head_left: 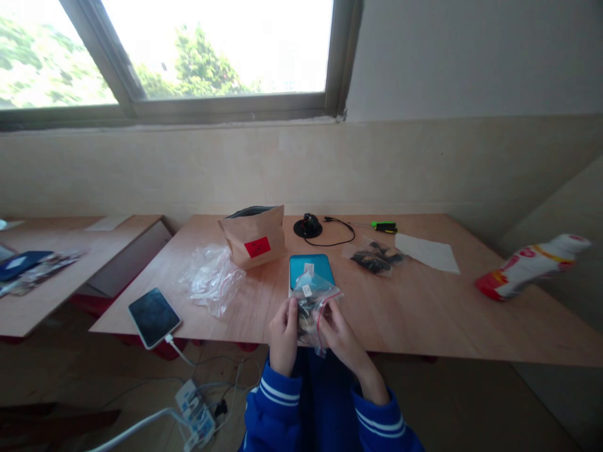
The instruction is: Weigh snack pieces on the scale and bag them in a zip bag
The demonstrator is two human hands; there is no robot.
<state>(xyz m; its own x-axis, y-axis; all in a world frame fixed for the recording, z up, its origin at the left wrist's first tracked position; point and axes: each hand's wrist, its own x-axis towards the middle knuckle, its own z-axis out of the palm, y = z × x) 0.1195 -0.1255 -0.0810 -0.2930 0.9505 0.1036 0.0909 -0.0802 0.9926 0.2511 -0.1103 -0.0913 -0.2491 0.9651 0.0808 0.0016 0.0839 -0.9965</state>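
Between my two hands, at the table's front edge, is a clear zip bag (308, 317) with a red seal line and dark and tan pieces inside that I cannot make out. My left hand (284, 329) grips its left side, thumb on top. On the right side my right hand (340, 333) has its fingers closed on the plastic near the red seal. Just beyond the bag lies a flat blue box (313, 267) with a small white label, partly covered by the bag's upper end.
A brown paper pouch (254, 238), crumpled clear plastic (211, 279) and a charging phone (154, 317) are on the left. Behind are a black round base with cable (308, 226) and a screwdriver (384, 225). Rightward lie another bag (374, 256), white paper (426, 252) and a bottle (527, 267).
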